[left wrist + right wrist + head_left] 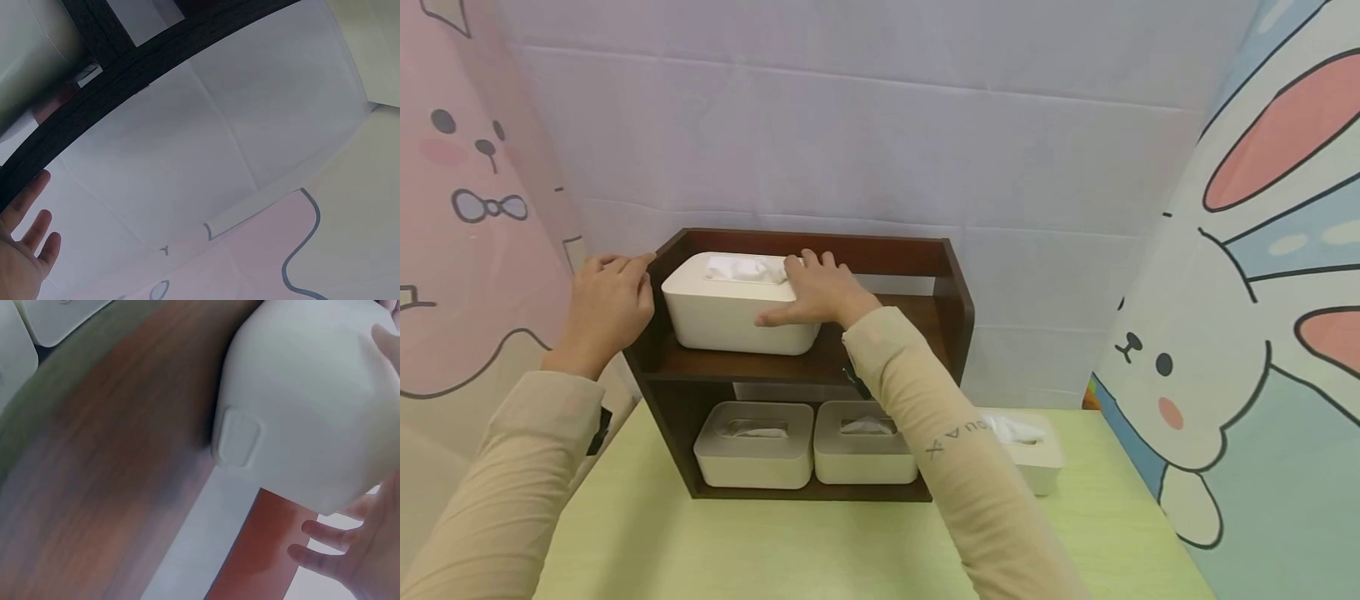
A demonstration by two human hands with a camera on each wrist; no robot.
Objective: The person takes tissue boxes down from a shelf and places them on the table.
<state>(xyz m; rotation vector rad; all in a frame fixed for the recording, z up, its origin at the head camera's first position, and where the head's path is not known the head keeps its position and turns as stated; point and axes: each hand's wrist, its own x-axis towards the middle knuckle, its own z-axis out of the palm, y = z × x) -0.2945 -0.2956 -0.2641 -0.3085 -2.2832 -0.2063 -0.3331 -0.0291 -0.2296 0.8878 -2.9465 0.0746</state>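
Observation:
A white tissue box point(737, 321) sits at the left of the upper level of a dark brown wooden shelf point(790, 367), with tissue showing in its top slot. My right hand point(823, 292) lies at the box's right end, thumb across the front face and fingers spread over the top edge. From the right wrist view, the fingers point(325, 544) reach out straight beside the box point(300, 406). At the shelf's left side panel, my left hand point(610, 304) touches the outer edge. Its fingers point(34, 194) look extended in the left wrist view, and it holds nothing.
Two more tissue boxes, one on the left point(756, 462) and one to its right point(865, 458), stand on the lower level. Another tissue box point(1041, 458) is on the light green table point(760, 550), right of the shelf. Printed cloth point(925, 150) hangs behind and at both sides.

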